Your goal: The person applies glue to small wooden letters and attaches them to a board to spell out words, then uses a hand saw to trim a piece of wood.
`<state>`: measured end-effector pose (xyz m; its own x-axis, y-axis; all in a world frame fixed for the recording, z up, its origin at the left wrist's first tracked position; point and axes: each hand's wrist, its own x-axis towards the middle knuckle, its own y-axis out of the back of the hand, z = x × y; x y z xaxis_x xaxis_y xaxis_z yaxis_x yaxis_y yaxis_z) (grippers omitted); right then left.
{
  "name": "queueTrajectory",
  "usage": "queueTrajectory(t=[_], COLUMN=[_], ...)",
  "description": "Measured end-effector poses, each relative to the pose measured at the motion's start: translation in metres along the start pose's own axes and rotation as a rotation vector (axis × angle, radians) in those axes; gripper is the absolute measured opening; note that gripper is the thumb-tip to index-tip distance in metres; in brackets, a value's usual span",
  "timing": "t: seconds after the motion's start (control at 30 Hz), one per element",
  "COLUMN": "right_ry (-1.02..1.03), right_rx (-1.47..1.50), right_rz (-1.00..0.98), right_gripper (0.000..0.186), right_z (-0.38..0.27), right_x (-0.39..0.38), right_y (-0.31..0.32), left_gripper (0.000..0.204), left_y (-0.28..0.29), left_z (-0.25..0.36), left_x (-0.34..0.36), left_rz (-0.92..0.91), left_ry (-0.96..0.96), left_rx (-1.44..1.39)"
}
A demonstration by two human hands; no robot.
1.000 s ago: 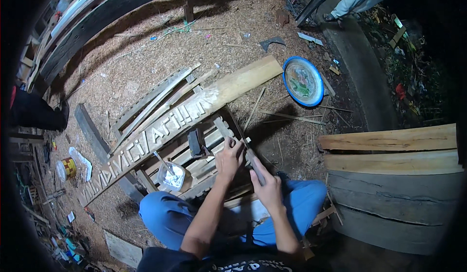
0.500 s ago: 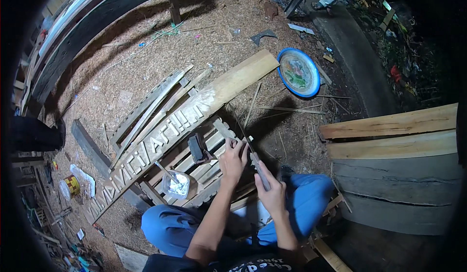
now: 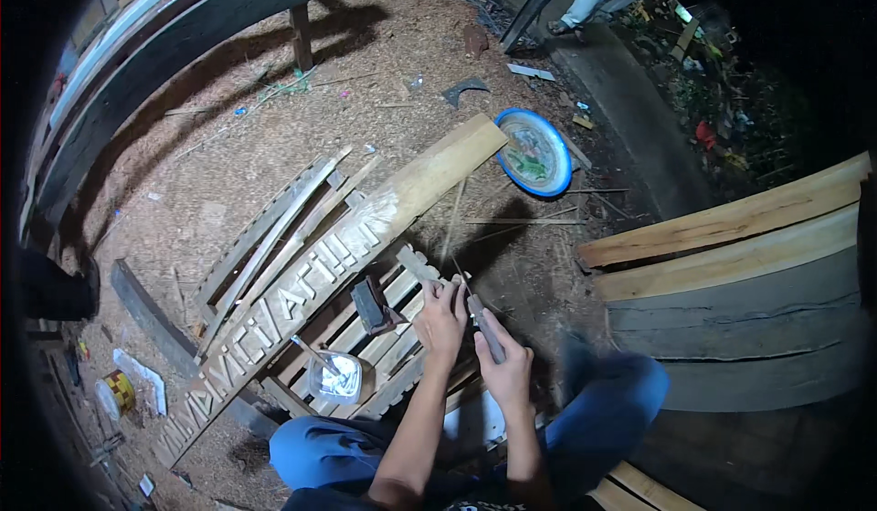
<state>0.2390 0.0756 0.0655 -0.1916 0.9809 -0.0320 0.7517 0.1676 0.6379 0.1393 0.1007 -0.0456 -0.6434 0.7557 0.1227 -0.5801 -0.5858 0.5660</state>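
My right hand is wrapped round the grey handle of a knife, its thin blade angled up and away. Just left of the blade, my left hand is closed in a pinch; what its fingers hold is too small to make out. Beyond my hands lies a long wooden board with raised carved letters, slanting from lower left to upper right. Near my left forearm, a clear plastic tub holds white paste and a brush. A dark block rests on the slatted wood beside my left hand.
A blue-rimmed basin stands past the board's far end. Wide planks lie at the right, and a long bench at the far left. A yellow-and-red can sits at the left. Another person's leg shows at the top.
My view has shifted, so the ground things sit further left. My right knee has swung outward to the right. The knife's blade has changed angle and shows shorter beside my left fingers.
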Motion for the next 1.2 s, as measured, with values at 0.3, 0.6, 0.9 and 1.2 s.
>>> queueTrajectory(t=[0.3,0.6,0.9,1.2], right_ry=[-0.059,0.087,0.085,0.155], right_rx=[0.169,-0.014,0.032,0.006], right_rz=[0.032,-0.116,-0.156,-0.229], right_gripper=[0.038,0.038,0.041,0.042], right_z=[0.009,0.022,0.027,0.032], right_x=[0.003,0.013,0.015,0.021], right_y=[0.0,0.019,0.023,0.026], left_gripper=[0.019,0.013,0.012,0.012], left_y=[-0.002,0.0,0.0,0.003], left_z=[-0.002,-0.002,0.004,0.004], left_x=[0.004,-0.004,-0.003,-0.001], left_rz=[-0.07,-0.039,-0.015,0.014], left_ry=[-0.038,-0.007,-0.036,-0.028], left_rx=[0.029,0.063,0.078,0.08])
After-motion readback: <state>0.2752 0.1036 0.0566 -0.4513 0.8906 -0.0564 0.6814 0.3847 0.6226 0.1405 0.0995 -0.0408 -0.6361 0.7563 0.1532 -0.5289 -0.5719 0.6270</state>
